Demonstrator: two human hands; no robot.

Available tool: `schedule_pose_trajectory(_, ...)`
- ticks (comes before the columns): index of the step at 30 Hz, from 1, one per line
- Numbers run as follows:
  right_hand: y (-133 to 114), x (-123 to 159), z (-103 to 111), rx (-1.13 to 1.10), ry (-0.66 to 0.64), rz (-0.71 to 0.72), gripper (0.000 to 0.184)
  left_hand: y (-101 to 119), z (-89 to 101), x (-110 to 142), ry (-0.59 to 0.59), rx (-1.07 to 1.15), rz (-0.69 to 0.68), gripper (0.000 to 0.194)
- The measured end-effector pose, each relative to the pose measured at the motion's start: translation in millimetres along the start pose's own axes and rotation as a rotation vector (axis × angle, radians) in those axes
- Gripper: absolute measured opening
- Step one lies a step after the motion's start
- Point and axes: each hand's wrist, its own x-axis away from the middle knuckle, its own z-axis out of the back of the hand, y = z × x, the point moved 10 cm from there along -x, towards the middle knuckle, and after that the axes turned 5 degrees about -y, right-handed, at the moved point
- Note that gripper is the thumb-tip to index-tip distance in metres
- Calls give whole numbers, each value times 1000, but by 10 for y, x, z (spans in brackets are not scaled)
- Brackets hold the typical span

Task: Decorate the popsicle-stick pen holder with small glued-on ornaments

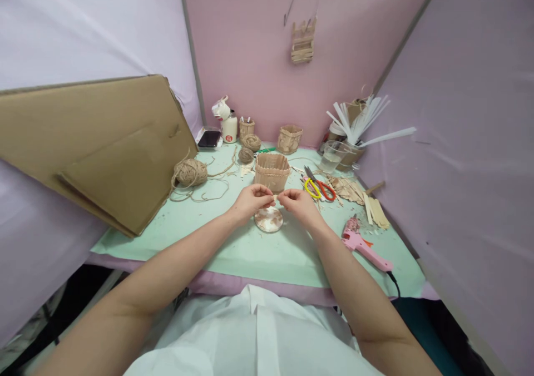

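Note:
My left hand and my right hand meet fingertip to fingertip above the table, both in a pinch. Between them shows a tiny pale bit, too small to name. Just below the fingers lies a round, flat disc with a mottled brown and white top. Right behind the hands stands a small woven-looking basket of light wood strips, its lower part partly covered by my fingers. Yellow- and red-handled scissors lie to the right of my right hand.
A pink glue gun with a cord lies at the right front. Wood strips and a plastic cup are behind it. Left are a twine ball and a large cardboard sheet. Another basket stands at the back.

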Motion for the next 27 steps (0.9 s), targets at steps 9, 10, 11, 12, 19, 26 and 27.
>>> schedule_pose_trajectory(9,3,3,16,-1,-1,6,18,2,-5,-9,-37,-32,-3,19)
schedule_pose_trajectory(10,1,3,16,0,-2,8,18,1,-6,-9,-39,-42,-3,18)
schedule_pose_trajectory(11,2,3,14,0,-4,8,18,-1,-5,-9,-39,-51,-2,17)
schedule_pose_trajectory(12,4,2,10,0,-8,8,18,-2,-5,-7,-38,-58,0,17)
schedule_pose_trajectory(19,-12,0,-11,12,-30,28,18,53,-31,32,-26,-79,27,12)
schedule_pose_trajectory(26,-46,3,3,166,-74,56,14,122,131,11,72,-92,-1,12)
schedule_pose_trajectory(27,-48,3,-21,193,-98,63,12,122,151,5,78,-90,-4,13)
